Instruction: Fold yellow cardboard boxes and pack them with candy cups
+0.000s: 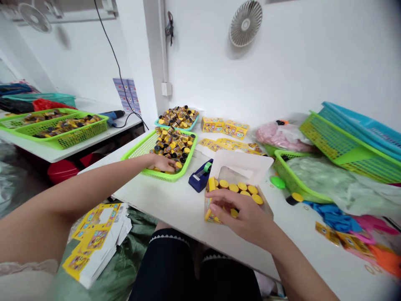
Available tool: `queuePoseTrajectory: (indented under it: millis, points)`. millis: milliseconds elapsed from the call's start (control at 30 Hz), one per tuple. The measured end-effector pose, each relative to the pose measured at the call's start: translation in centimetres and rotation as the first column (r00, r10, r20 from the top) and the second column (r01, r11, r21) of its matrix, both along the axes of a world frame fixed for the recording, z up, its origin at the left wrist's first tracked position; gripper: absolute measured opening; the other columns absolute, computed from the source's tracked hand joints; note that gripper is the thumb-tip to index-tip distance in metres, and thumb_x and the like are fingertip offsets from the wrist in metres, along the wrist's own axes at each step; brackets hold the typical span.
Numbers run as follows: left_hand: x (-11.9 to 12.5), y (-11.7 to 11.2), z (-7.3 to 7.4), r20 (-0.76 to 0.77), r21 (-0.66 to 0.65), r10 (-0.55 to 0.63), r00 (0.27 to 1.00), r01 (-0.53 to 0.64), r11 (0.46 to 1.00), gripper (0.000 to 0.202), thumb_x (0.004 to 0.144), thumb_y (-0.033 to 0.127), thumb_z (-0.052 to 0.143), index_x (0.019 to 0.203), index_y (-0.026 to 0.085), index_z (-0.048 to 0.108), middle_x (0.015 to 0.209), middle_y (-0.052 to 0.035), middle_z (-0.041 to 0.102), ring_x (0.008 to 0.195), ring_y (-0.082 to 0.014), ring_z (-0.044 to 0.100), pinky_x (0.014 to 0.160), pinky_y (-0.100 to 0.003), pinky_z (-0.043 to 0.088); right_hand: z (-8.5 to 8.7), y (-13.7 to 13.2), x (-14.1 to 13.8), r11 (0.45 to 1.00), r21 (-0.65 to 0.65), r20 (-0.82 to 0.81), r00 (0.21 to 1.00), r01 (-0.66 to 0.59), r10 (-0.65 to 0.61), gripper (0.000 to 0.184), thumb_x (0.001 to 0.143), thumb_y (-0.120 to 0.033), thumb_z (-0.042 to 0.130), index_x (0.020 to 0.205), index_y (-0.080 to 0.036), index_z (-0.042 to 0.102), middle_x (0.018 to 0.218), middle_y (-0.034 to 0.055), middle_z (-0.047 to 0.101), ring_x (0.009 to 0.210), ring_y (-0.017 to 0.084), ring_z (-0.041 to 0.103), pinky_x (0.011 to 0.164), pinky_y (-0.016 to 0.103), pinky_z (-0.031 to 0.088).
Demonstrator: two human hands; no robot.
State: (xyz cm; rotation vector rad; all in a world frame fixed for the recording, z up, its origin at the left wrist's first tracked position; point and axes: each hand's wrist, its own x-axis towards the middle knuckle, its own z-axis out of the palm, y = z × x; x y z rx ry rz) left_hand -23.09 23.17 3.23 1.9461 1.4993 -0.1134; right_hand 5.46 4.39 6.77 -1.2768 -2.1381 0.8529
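Observation:
My left hand reaches into a green basket of small yellow-capped bottles, its fingers curled down among the bottles at the near edge. My right hand rests on an open yellow display box on the white table, fingers pressed on the yellow-capped bottles standing inside it. The box's white lid flap stands open behind them.
A blue tape dispenser sits between basket and box. More bottles fill a teal tray; folded yellow cartons lie behind. Green and blue baskets with plastic bags crowd the right. Flat cartons are stacked at lower left.

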Motion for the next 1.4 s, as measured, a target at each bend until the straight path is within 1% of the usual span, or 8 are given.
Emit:
queuePoseTrajectory:
  millis: [367,667,833,967,1033,1133,1267,1400]
  points:
    - [2.6,-0.2,-0.1,-0.181,0.126,-0.095,0.979,0.119,0.985,0.032,0.09,0.033,0.062,0.117,0.015,0.061,0.123,-0.0093,0.06,0.114,-0.0261,0.056,0.098,-0.05,0.046,-0.3,-0.3,0.1,1.0,-0.018,0.004,1.0,-0.014,0.014,0.026,0.091,-0.037,0.054,0.112,-0.029,0.066,0.1,0.001,0.072,0.086,0.016,0.065,0.071,0.027,0.05]
    - [1.0,-0.5,0.7,0.102,0.124,0.19,0.976,-0.202,0.971,0.025,0.087,0.034,0.065,0.1,0.012,0.064,0.096,-0.0057,0.067,0.085,-0.0187,0.065,0.076,-0.036,0.055,0.0,-0.4,0.9,1.0,0.016,0.023,1.0,0.0,0.0,0.025,0.092,-0.036,0.053,0.11,-0.025,0.066,0.092,0.0013,0.073,0.078,0.015,0.064,0.068,0.027,0.049]
    - [-0.5,-2.6,5.3,0.509,-0.025,0.296,0.808,-0.329,0.944,0.034,0.07,0.032,0.07,0.098,0.015,0.062,0.082,-0.0053,0.069,0.072,-0.0195,0.067,0.06,-0.028,0.055,0.2,-0.3,1.0,0.999,0.026,0.011,1.0,0.026,-0.026,0.024,0.091,-0.035,0.054,0.108,-0.024,0.067,0.092,0.002,0.073,0.077,0.016,0.065,0.067,0.028,0.051]
    - [1.8,-7.8,7.7,0.725,-0.176,0.288,0.626,-0.236,0.956,0.051,0.064,0.031,0.07,0.112,0.024,0.054,0.096,-0.0042,0.069,0.077,-0.0188,0.068,0.055,-0.023,0.054,0.3,0.2,0.1,0.984,0.137,-0.134,0.987,0.111,-0.093,0.025,0.093,-0.036,0.053,0.112,-0.025,0.065,0.097,0.003,0.071,0.078,0.015,0.065,0.067,0.027,0.052]
    - [4.1,-11.1,7.5,0.747,-0.308,0.303,0.592,-0.095,0.946,0.05,0.061,0.026,0.074,0.107,0.024,0.055,0.092,-0.0045,0.069,0.07,-0.0209,0.068,0.049,-0.025,0.052,0.8,0.4,-0.7,0.954,0.258,-0.193,0.976,0.151,-0.102,0.032,0.093,-0.037,0.054,0.122,-0.025,0.059,0.111,0.0058,0.067,0.09,0.017,0.065,0.077,0.029,0.053]
    - [7.3,-15.0,6.2,0.752,-0.53,0.361,0.552,0.179,0.829,0.039,0.062,0.016,0.076,0.096,0.02,0.059,0.077,-0.002,0.067,0.061,-0.0173,0.066,0.046,-0.022,0.051,2.3,0.6,-1.6,0.924,0.379,-0.133,0.991,0.046,0.005,0.046,0.09,-0.036,0.059,0.135,-0.026,0.051,0.124,0.0073,0.063,0.108,0.02,0.06,0.093,0.035,0.049]
    - [9.0,-17.1,5.0,0.768,-0.594,0.436,0.469,0.267,0.759,0.036,0.064,0.014,0.076,0.097,0.02,0.065,0.077,-0.0015,0.067,0.059,-0.0132,0.064,0.047,-0.018,0.051,3.9,0.5,-1.2,0.927,0.361,-0.107,0.983,-0.103,0.151,0.023,0.088,-0.03,0.062,0.109,-0.026,0.069,0.102,0.0034,0.073,0.101,0.02,0.064,0.091,0.034,0.05]
    - [7.9,-17.4,4.5,0.8,-0.594,0.524,0.293,0.263,0.76,0.048,0.068,0.013,0.074,0.113,0.028,0.065,0.099,-0.006,0.068,0.066,-0.0166,0.067,0.045,-0.018,0.052,2.8,0.3,1.3,0.931,0.29,-0.311,0.942,0.224,-0.129,0.017,0.084,-0.034,0.068,0.099,-0.024,0.068,0.101,0.0045,0.073,0.091,0.02,0.066,0.082,0.034,0.054]
